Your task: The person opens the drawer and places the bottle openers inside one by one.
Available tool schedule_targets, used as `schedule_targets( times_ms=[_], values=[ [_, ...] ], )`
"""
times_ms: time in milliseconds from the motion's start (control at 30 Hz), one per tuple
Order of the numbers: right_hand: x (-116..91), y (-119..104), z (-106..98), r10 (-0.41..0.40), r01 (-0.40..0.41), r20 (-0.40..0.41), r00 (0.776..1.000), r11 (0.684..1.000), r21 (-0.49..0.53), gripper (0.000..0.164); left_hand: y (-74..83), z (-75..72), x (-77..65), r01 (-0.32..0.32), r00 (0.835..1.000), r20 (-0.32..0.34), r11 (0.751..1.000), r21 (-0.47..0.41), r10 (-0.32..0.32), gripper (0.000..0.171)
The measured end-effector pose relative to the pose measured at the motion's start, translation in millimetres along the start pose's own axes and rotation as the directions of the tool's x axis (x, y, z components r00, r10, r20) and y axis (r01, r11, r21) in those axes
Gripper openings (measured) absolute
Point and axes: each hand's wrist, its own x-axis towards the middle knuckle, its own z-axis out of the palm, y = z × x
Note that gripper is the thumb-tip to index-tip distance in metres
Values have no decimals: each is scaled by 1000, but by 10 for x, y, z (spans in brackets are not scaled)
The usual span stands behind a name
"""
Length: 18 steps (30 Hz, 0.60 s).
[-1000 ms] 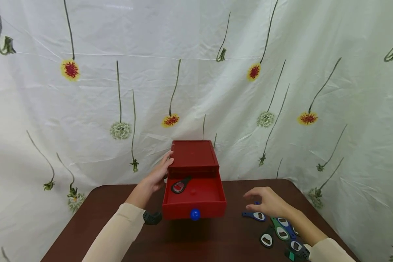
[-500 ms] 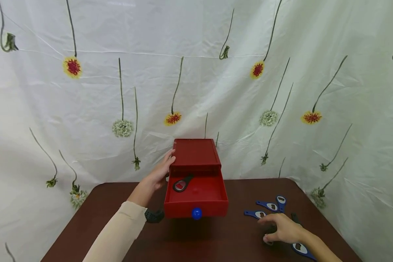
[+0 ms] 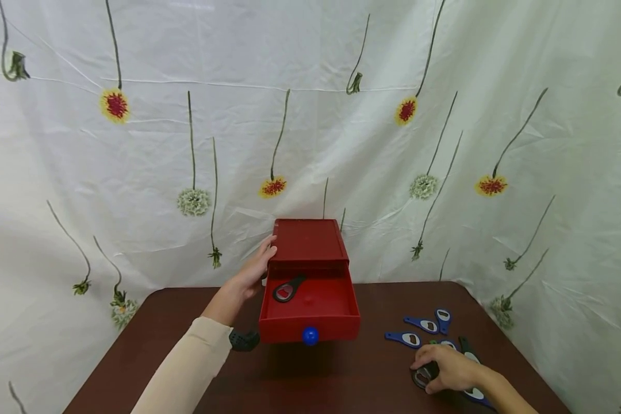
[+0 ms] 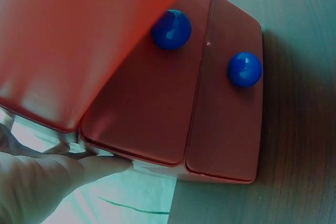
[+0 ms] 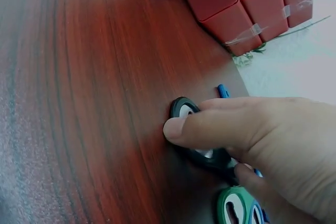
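Note:
My left hand [image 3: 248,276] rests with extended fingers against the left side of a red drawer unit [image 3: 310,240]. Its top drawer [image 3: 284,332], with a blue knob [image 3: 310,336], is pulled out, and inside lies a black bottle opener [image 3: 295,282]. On the table's right, my right hand [image 3: 455,367] pinches another black bottle opener [image 5: 209,162] between thumb and fingers, close over the tabletop. The thumb lies across the opener's rounded head in the right wrist view, and the fingers hide part of it.
Several blue bottle openers [image 3: 405,338] lie just beyond my right hand. A green bottle opener [image 5: 231,205] and others are partly covered by that hand. Two lower drawers [image 4: 142,98] with blue knobs are closed. A flower-printed white cloth [image 3: 310,144] hangs behind the brown table [image 3: 341,379].
My right hand has moved from above the blue openers toward the near side, come down over a black bottle opener and pinched it. The left hand stays on the drawer unit.

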Motion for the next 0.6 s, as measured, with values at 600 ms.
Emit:
schedule_targets(
  times_ms=[600],
  values=[
    [169,-1400,-423,26,-35,-109,994,996,-79,35,0,14,31,6,1000,-9,1000,2,-6,60]
  ],
)
